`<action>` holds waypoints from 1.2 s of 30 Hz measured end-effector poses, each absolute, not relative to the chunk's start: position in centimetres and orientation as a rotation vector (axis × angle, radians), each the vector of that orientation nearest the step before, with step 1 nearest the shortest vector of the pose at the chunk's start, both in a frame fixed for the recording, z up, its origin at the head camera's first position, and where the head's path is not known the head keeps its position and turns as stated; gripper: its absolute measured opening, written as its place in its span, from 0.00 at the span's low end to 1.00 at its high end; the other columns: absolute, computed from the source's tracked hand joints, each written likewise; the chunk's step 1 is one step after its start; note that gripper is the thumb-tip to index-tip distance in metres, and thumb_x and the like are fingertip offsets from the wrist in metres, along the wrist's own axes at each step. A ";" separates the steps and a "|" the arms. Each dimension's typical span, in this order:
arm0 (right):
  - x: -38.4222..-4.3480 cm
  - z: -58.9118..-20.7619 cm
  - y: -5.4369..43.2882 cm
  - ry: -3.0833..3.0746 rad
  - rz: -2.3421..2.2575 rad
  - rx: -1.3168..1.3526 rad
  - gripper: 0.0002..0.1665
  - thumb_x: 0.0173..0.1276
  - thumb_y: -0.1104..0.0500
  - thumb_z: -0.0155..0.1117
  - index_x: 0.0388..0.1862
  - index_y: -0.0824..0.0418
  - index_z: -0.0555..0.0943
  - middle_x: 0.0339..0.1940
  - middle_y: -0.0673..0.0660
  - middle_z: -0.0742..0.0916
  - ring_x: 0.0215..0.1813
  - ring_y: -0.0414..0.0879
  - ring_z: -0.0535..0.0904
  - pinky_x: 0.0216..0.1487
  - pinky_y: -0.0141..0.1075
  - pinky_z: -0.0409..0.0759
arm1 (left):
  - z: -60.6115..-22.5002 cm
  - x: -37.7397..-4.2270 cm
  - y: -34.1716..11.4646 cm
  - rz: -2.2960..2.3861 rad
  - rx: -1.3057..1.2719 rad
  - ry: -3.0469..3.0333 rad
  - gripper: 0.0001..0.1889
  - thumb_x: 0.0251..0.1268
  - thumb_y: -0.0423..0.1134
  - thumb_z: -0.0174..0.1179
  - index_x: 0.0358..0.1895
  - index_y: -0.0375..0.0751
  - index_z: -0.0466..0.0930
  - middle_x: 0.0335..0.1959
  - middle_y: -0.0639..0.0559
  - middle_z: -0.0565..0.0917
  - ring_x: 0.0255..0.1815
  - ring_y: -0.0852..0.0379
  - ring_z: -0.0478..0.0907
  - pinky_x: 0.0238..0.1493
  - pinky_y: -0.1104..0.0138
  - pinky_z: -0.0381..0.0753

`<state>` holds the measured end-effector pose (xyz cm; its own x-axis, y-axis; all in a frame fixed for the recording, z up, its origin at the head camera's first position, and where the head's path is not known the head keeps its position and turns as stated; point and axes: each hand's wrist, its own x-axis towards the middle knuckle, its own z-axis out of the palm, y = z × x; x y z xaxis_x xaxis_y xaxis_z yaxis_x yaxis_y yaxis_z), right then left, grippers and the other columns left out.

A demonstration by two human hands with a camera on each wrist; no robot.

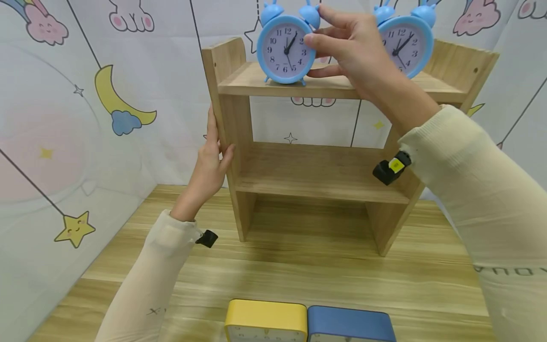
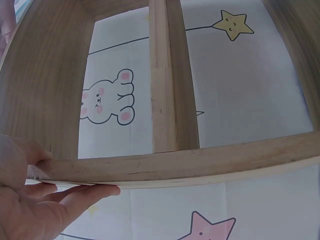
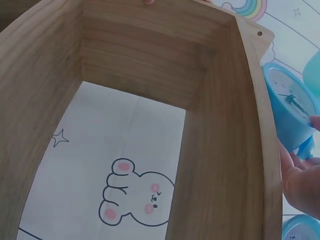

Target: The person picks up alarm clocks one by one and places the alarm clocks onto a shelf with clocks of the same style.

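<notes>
A light-blue twin-bell alarm clock [image 1: 285, 57] is at the left part of the top board of a small wooden shelf [image 1: 316, 173]. My right hand [image 1: 356, 54] grips this clock from its right side, fingers and thumb around the rim and bell. The same clock [image 3: 286, 117] shows at the right edge of the right wrist view. A second light-blue alarm clock [image 1: 412, 40] stands farther right on the top board, partly hidden by my right hand. My left hand [image 1: 209, 164] holds the shelf's left side panel [image 2: 200, 162], thumb on the inner side, fingers along the outside.
Near the front edge of the head view, a yellow clock [image 1: 267, 314] and a blue clock [image 1: 348, 323] lie side by side on the wood-grain table [image 1: 205, 285]. A white cloth backdrop [image 1: 171, 57] with cartoon prints hangs behind the shelf.
</notes>
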<state>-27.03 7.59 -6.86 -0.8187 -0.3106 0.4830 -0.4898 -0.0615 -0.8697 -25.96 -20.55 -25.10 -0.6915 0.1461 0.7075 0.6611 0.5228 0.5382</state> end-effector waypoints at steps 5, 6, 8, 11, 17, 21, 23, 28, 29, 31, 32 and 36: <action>-27.0 -6.7 7.0 -2.164 1.855 0.839 0.40 0.72 0.65 0.62 0.79 0.51 0.61 0.61 0.63 0.80 0.51 0.51 0.80 0.42 0.38 0.84 | -25.1 -25.9 -20.5 -1.114 -0.652 -2.169 0.45 0.75 0.25 0.48 0.81 0.52 0.28 0.81 0.49 0.47 0.67 0.40 0.69 0.60 0.48 0.76; -27.0 -6.7 6.9 -2.176 1.839 0.832 0.39 0.73 0.64 0.61 0.79 0.51 0.60 0.60 0.63 0.79 0.52 0.50 0.80 0.43 0.38 0.84 | -25.1 -25.9 -20.5 -1.112 -0.650 -2.170 0.45 0.75 0.25 0.49 0.81 0.52 0.28 0.80 0.49 0.47 0.67 0.40 0.69 0.60 0.48 0.76; -27.1 -6.8 6.7 -2.186 1.816 0.829 0.39 0.73 0.64 0.61 0.80 0.51 0.59 0.60 0.62 0.79 0.52 0.50 0.80 0.43 0.37 0.84 | -25.1 -25.9 -20.4 -1.108 -0.651 -2.171 0.45 0.75 0.26 0.49 0.81 0.52 0.28 0.81 0.49 0.47 0.68 0.40 0.68 0.60 0.48 0.76; -27.2 -6.9 6.7 -2.192 1.786 0.826 0.39 0.74 0.63 0.60 0.80 0.52 0.58 0.58 0.61 0.79 0.52 0.49 0.80 0.44 0.38 0.84 | -25.1 -25.9 -20.4 -1.106 -0.656 -2.170 0.45 0.75 0.25 0.48 0.81 0.52 0.28 0.81 0.49 0.47 0.68 0.40 0.68 0.60 0.48 0.76; -26.8 -7.1 6.5 -2.237 1.666 0.836 0.41 0.75 0.62 0.58 0.81 0.52 0.54 0.64 0.61 0.77 0.60 0.51 0.78 0.51 0.41 0.83 | -25.1 -26.0 -20.3 -1.108 -0.656 -2.166 0.45 0.75 0.26 0.49 0.81 0.52 0.28 0.81 0.49 0.47 0.68 0.39 0.68 0.60 0.47 0.76; -26.4 -7.4 6.3 -2.265 1.588 0.841 0.45 0.75 0.61 0.60 0.82 0.52 0.48 0.73 0.59 0.70 0.65 0.50 0.76 0.53 0.42 0.83 | -25.1 -26.0 -20.4 -1.104 -0.654 -2.163 0.45 0.75 0.26 0.49 0.81 0.52 0.28 0.80 0.49 0.48 0.67 0.39 0.68 0.59 0.46 0.77; -26.2 -7.6 6.3 -2.266 1.569 0.831 0.46 0.75 0.60 0.60 0.83 0.52 0.46 0.77 0.56 0.66 0.68 0.48 0.74 0.53 0.42 0.82 | -25.1 -25.9 -20.4 -1.105 -0.656 -2.164 0.45 0.75 0.26 0.49 0.81 0.52 0.28 0.80 0.49 0.48 0.67 0.39 0.68 0.59 0.46 0.77; -25.2 -8.3 6.6 -2.225 1.487 0.848 0.46 0.74 0.61 0.61 0.82 0.51 0.48 0.80 0.53 0.61 0.73 0.46 0.67 0.54 0.39 0.82 | -25.2 -25.9 -20.4 -1.101 -0.655 -2.171 0.45 0.76 0.26 0.49 0.81 0.51 0.27 0.81 0.50 0.47 0.67 0.39 0.68 0.59 0.46 0.76; -24.9 -8.5 6.7 -2.203 1.466 0.867 0.46 0.74 0.62 0.61 0.82 0.52 0.49 0.80 0.53 0.61 0.73 0.46 0.67 0.54 0.39 0.83 | -25.3 -25.9 -20.4 -1.101 -0.654 -2.172 0.45 0.76 0.26 0.49 0.81 0.51 0.27 0.81 0.49 0.47 0.68 0.39 0.68 0.59 0.46 0.76; -24.3 -8.9 6.8 -2.160 1.416 0.904 0.45 0.73 0.62 0.62 0.82 0.53 0.51 0.80 0.51 0.61 0.74 0.45 0.66 0.53 0.37 0.83 | -25.2 -25.9 -20.4 -1.101 -0.651 -2.171 0.45 0.76 0.26 0.49 0.81 0.51 0.27 0.81 0.50 0.47 0.68 0.39 0.68 0.60 0.46 0.76; -24.0 -9.2 6.9 -2.137 1.384 0.919 0.45 0.73 0.63 0.62 0.81 0.54 0.52 0.79 0.50 0.62 0.73 0.45 0.66 0.53 0.36 0.83 | -25.2 -25.9 -20.4 -1.104 -0.651 -2.170 0.45 0.76 0.26 0.48 0.81 0.52 0.27 0.81 0.50 0.47 0.67 0.39 0.68 0.60 0.46 0.76; -22.8 -10.0 7.3 -2.015 1.390 0.963 0.41 0.71 0.66 0.63 0.79 0.57 0.59 0.77 0.50 0.67 0.71 0.43 0.70 0.51 0.33 0.83 | -25.1 -26.0 -20.5 -1.110 -0.651 -2.164 0.45 0.76 0.26 0.48 0.81 0.52 0.27 0.81 0.52 0.48 0.67 0.40 0.69 0.60 0.47 0.77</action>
<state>-22.78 7.29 -9.98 -0.6214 -0.2668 0.7367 -0.7834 0.2266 -0.5787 -25.97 -20.46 -25.13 -0.6905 0.1450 0.7086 0.6602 0.5265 0.5356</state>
